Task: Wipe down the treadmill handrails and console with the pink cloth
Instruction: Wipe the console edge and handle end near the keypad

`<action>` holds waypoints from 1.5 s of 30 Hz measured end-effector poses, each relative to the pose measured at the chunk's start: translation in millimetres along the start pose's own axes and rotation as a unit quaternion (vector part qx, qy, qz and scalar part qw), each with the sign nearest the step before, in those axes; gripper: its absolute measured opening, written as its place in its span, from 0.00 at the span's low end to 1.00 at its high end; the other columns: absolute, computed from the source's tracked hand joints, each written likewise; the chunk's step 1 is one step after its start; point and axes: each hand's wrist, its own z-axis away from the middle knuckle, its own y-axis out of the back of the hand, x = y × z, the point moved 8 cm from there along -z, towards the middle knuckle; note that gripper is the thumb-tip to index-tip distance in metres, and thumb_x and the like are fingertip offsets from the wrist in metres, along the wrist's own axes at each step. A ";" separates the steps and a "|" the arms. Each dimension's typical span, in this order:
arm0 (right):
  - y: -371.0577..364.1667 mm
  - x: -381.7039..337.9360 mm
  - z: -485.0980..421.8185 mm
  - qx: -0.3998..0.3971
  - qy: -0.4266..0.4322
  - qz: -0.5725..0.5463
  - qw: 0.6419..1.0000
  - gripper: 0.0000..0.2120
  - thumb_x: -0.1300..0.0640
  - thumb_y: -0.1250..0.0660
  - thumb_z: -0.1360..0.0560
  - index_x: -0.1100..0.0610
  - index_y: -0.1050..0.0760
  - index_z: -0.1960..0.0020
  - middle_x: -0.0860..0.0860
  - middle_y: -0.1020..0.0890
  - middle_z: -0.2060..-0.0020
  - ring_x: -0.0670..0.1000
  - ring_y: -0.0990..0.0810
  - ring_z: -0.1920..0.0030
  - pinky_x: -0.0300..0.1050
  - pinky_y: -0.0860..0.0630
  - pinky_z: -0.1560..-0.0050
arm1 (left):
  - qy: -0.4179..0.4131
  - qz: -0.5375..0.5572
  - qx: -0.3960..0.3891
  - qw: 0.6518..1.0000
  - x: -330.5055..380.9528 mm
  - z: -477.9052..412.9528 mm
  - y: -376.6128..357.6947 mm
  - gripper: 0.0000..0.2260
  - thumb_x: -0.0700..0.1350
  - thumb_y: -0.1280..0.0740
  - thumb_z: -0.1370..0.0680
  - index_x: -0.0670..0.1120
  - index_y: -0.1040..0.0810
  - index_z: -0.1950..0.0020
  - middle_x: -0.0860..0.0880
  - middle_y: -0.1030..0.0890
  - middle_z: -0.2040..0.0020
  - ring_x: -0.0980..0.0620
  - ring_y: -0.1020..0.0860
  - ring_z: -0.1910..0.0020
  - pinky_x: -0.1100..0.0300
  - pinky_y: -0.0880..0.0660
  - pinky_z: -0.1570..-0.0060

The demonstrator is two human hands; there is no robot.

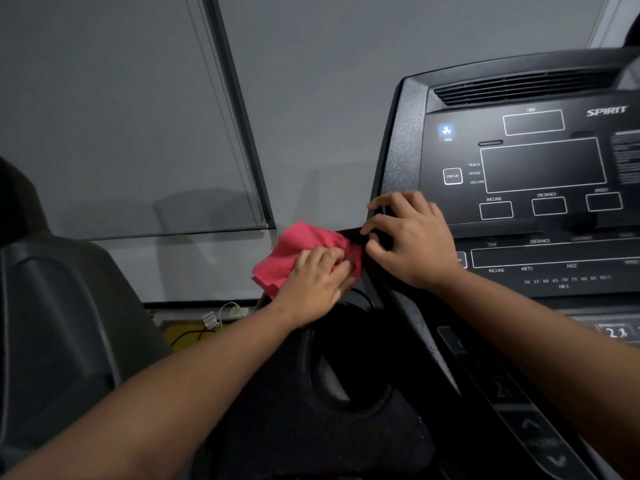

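Your left hand (317, 282) and right hand (412, 240) are bare. Your left forearm (173, 386) and right forearm (554, 334) are uncovered along their whole visible length. Fingers (388, 199) and wrists are likewise bare.

Cloth (294, 254) under left hand (318, 282), against left edge of console (540, 164). Right hand (412, 237) just right of it, gripping that edge. Cup holder (339, 368) below both hands. Another machine (52, 306) well left of left hand.
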 end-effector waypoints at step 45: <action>-0.1 -0.3 -0.1 0.004 -0.001 -0.002 1.000 0.11 0.49 0.40 0.33 0.48 0.19 0.61 0.45 0.21 0.49 0.50 0.31 0.48 0.44 0.34 0.53 | 0.237 -0.021 -0.043 0.970 -22.4 9.2 -3.3 0.18 0.54 0.42 0.26 0.50 0.21 0.42 0.44 0.22 0.46 0.41 0.27 0.45 0.45 0.28 0.48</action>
